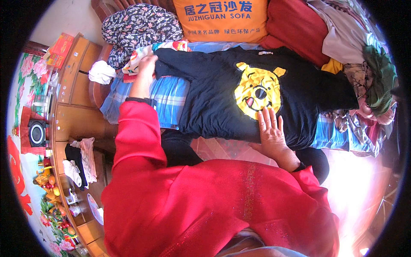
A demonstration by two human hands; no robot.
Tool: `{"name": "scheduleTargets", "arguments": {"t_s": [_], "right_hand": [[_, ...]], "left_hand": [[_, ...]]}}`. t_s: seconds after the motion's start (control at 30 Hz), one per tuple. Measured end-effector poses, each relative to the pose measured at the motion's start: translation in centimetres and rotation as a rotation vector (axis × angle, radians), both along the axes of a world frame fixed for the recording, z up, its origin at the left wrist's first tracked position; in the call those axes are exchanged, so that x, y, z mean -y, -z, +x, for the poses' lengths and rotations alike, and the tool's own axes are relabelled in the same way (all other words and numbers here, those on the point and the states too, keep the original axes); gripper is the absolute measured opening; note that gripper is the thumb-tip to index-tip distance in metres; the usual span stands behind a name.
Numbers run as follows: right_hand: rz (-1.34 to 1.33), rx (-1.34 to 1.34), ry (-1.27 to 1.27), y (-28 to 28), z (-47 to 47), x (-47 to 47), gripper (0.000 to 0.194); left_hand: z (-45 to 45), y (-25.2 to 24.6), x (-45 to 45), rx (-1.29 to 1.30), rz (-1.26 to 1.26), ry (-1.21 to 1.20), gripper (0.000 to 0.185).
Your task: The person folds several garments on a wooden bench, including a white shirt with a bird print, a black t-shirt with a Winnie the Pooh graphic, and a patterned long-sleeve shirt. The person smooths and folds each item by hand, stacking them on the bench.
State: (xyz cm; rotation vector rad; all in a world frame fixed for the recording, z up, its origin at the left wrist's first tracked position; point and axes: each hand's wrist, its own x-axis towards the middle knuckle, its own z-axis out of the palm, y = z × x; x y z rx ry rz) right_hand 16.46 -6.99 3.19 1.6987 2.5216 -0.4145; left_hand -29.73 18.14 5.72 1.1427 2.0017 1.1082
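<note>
A black T-shirt [212,96] with a yellow cartoon bear face [258,90] lies spread across a sofa seat covered in blue plaid cloth [170,99]. Its neck points towards the backrest. At the shirt's left sleeve end, my left hand [147,66] has its fingers closed on the black fabric, beside a white patterned cloth [138,57]. My right hand [273,136] rests flat on the shirt near its hem, fingers apart, with the fingertips at the lower edge of the bear face.
An orange cushion [221,24] bearing writing, a floral bundle [141,25] and a red cushion [295,29] line the back. Piled clothes [380,80] lie at the right. A white cloth [102,72] sits on the armrest. Left stands a wooden cabinet [80,122] with small clothes [80,160].
</note>
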Motion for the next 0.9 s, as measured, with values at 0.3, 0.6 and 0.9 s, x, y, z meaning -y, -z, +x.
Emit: {"name": "scheduleTargets", "arguments": {"t_s": [0.3, 0.6, 0.9], "right_hand": [[-0.012, -0.021, 0.016, 0.1, 0.0, 0.0, 0.117], [-0.009, -0.083, 0.022, -0.3, 0.0, -0.1, 0.111], [0.032, -0.057, -0.007, -0.1, 0.2, 0.0, 0.110]], "left_hand": [[2.6, -8.3, -4.1, -1.105, 0.003, 0.160, 0.042], [-0.9, -4.9, -0.3, -0.676, -0.556, 0.407, 0.093], [2.6, -7.3, 0.9, 0.253, -0.129, 0.154, 0.032]]}}
